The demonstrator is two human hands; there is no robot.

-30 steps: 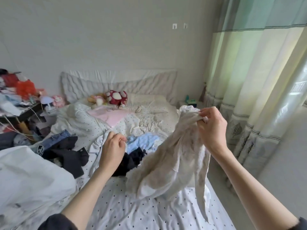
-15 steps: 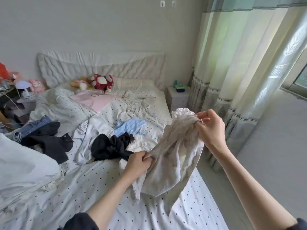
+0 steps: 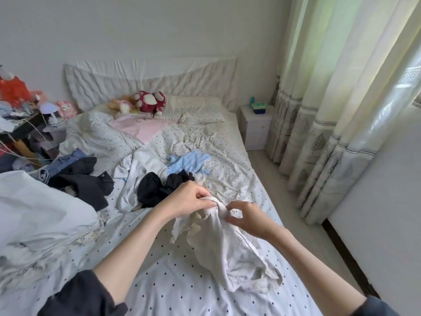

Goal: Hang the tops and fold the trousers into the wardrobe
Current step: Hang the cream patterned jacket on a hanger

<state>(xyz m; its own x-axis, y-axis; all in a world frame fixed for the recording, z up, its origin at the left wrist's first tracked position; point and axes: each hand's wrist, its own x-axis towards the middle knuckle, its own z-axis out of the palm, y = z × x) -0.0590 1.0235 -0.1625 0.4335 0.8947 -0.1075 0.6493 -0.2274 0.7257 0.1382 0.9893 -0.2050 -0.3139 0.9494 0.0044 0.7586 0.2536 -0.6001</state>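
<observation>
A cream white garment (image 3: 227,252) with a lace edge hangs from both hands over the dotted bed sheet (image 3: 182,290). My left hand (image 3: 191,199) grips its bunched top edge. My right hand (image 3: 248,215) pinches the same edge just to the right, fingers curled. Beyond the hands lie a black garment (image 3: 155,190), a light blue knit top (image 3: 193,160), a white top (image 3: 139,169), a pink top (image 3: 141,126), and at the left dark clothes (image 3: 84,179) on blue jeans (image 3: 61,165). No wardrobe is in view.
A rumpled duvet (image 3: 34,215) fills the bed's left side. Plush toys (image 3: 148,101) sit by the headboard. A cluttered side table (image 3: 18,119) stands at the left, a white nightstand (image 3: 257,126) at the right. Curtains (image 3: 341,110) line the right, with a floor strip beside the bed.
Both hands have come down and together. My left hand moved up the garment to its top edge beside my right hand, and the garment now hangs lower, close over the sheet.
</observation>
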